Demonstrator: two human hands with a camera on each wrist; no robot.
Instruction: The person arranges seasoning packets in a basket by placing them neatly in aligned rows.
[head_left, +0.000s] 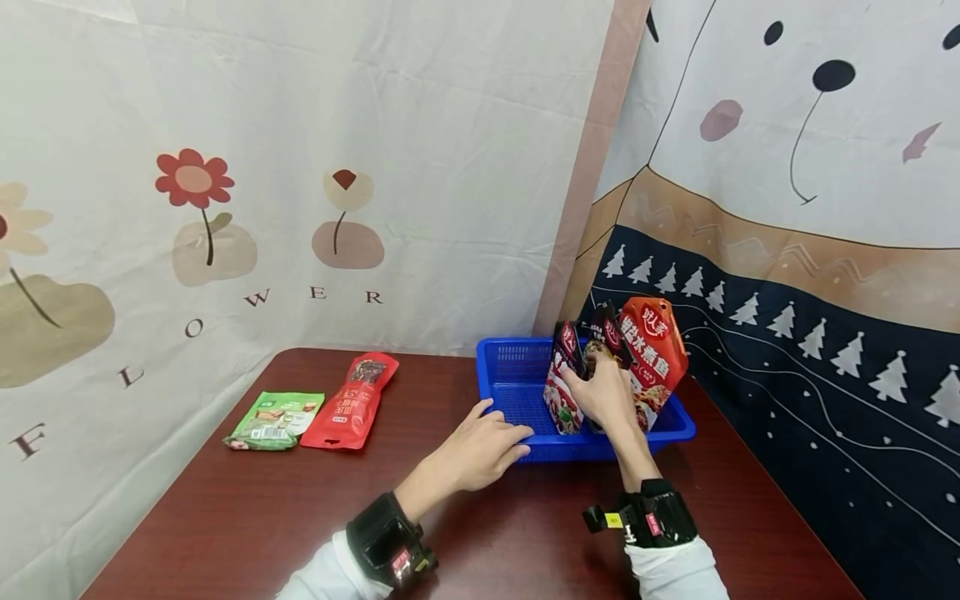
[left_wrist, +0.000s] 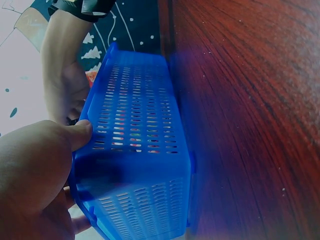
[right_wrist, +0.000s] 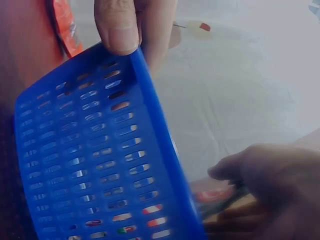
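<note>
Dark packet (head_left: 607,327) stands at the right in the blue basket (head_left: 558,451), pinched between the right hand's (head_left: 606,396) thumb and fingers, beside an orange packet (head_left: 654,354). Left hand (head_left: 480,450), fingers spread, clamps the basket's near left rim.
</note>
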